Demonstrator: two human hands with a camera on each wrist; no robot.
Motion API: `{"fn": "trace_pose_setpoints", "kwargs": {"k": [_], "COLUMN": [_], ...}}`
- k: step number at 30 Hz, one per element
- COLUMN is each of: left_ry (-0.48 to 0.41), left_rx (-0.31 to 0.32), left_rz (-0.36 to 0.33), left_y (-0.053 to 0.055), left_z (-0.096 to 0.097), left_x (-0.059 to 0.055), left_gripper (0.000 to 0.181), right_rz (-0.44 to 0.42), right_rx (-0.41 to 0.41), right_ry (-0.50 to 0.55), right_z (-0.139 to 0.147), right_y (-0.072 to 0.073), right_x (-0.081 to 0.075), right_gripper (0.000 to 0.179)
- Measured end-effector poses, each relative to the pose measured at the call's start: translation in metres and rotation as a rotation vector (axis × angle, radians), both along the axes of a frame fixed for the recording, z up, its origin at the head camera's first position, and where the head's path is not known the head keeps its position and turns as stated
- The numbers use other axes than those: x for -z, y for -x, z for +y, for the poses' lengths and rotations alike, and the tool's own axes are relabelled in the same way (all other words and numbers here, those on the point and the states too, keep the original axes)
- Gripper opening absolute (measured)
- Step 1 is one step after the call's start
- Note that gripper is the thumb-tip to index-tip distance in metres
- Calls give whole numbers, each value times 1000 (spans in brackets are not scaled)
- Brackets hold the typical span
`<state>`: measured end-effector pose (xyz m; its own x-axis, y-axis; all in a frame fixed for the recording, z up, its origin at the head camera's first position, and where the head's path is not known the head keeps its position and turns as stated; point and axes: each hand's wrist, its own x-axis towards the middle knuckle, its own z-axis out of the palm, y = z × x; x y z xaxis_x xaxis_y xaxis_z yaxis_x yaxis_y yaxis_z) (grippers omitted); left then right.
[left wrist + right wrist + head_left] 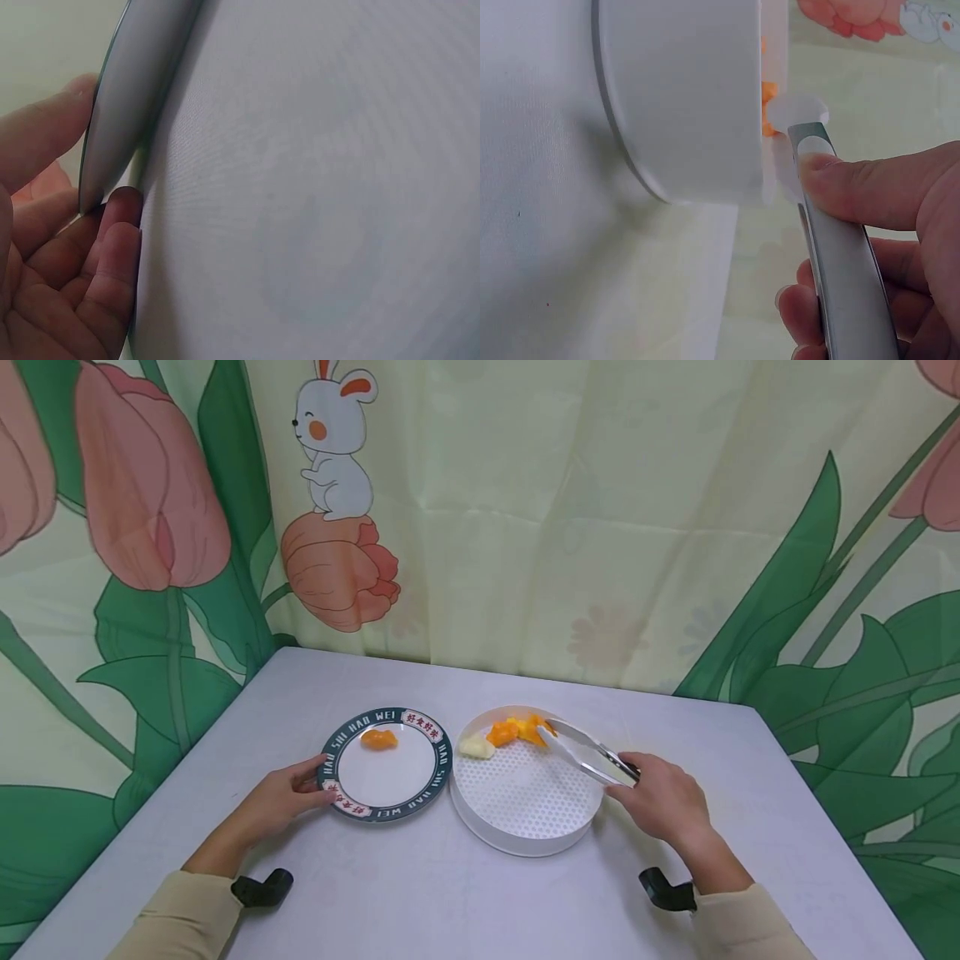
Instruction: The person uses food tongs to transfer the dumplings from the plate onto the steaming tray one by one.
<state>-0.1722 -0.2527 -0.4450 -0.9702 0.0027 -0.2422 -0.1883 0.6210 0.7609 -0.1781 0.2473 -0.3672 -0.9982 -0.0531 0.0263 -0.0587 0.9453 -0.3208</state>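
My left hand (pixel 287 795) grips the left rim of a round plate (pixel 386 815) with a dark green lettered border; in the left wrist view, the thumb (pixel 52 127) lies on one side of the rim and fingers are at the other. One orange piece of food (pixel 379 740) lies on this plate. My right hand (pixel 663 797) holds metal tongs (pixel 600 750), thumb along one arm. Their pale tips are around an orange-yellow piece (pixel 534 727) in a white round basket (pixel 525 847) with a perforated bottom. Another orange piece (pixel 502 732) and a pale yellow piece (pixel 476 747) lie beside it.
Plate and basket stand side by side on a white-covered table (pixel 405 893). A curtain (pixel 510 527) printed with tulips and a rabbit hangs behind the table's far edge. Black wrist mounts (pixel 262 888) show at both sleeves.
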Motion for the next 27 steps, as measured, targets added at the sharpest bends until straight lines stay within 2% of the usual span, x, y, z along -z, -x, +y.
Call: {"fn": "trace_pose_setpoints", "kwargs": {"k": [10, 27], "left_ry": [3, -3], "left_rx": [0, 2], "left_rz": [3, 11], "left_y": [0, -1], "left_z": [0, 1], "left_x": [0, 1], "left_gripper": [92, 89], "right_rz": [17, 4], "right_rx": [16, 28], "right_ry": [-68, -89], "right_z": [3, -6], "right_y": [-2, 2], "right_x": [3, 3], "right_gripper": [57, 56]}}
